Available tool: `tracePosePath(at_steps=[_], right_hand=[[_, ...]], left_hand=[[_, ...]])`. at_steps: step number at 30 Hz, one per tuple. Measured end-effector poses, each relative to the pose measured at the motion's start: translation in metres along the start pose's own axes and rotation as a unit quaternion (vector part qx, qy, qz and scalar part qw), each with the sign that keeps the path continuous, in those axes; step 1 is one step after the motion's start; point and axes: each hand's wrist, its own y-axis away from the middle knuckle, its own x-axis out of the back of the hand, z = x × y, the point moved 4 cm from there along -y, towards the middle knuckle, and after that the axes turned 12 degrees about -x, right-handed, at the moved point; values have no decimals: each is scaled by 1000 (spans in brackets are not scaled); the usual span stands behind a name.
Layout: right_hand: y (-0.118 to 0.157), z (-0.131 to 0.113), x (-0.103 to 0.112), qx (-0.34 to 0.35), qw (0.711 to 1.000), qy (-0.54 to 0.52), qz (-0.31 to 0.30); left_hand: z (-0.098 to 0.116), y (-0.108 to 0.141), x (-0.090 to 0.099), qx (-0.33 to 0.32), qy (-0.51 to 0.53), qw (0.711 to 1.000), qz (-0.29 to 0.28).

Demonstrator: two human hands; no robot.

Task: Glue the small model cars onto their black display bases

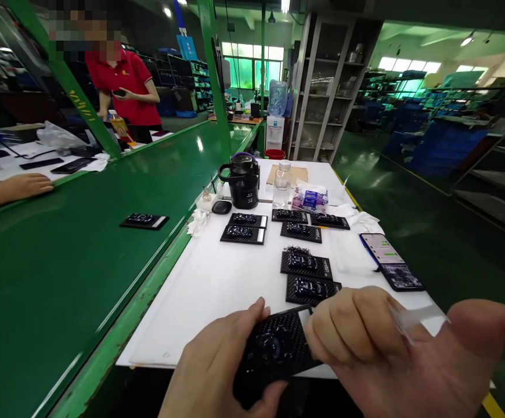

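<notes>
My left hand [217, 360] grips a black plaque [274, 348] with a glossy dark model car on its textured face, tilted above the table's front edge. My right hand [374, 348] is at the plaque's right end, its curled fingers against the white label [305, 319]. The thumb points out to the right, and a strip of clear film [422, 316] stretches between it and the curled fingers. Just beyond lie similar plaques with cars, the nearest plaque [309, 287] behind my hands and another plaque [305, 262] past it. Two plaques [241, 233] with white labels rest further left.
The white table [183, 313] also bears a black jug [244, 183], a clear bottle [282, 186], tissues [311, 200] and a phone [392, 264]. Along the left runs a green conveyor [82, 278] carrying one plaque [143, 220]. A co-worker in red [126, 87] stands across it; another person's hand [26, 186] rests at its far edge.
</notes>
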Motion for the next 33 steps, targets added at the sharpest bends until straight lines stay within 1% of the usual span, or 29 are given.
tracePosePath(at_steps=[1,3,6,11,15,21,26,33], right_hand=[[-2,4,-3,-10,1000,-21,-20],[-5,10,-3,-26,998,-50,-37],[-6,16,0,-36,996,-75,-32],[-3,19,0,-25,997,-62,-30],[-1,21,1,-20,999,-40,-25],[-4,27,4,-20,998,-36,-48],[-8,30,7,-11,998,-48,-46],[-8,33,6,-9,998,-46,-45]], left_hand=[[5,0,2,-4,-4,1000,1],[11,2,4,-15,-4,1000,0],[14,4,6,-28,-4,1000,2],[17,2,6,-53,-12,998,8],[20,1,9,-70,-31,997,32],[20,1,9,-64,-48,996,32],[15,4,4,-82,-47,994,47],[17,5,4,-47,-39,998,25]])
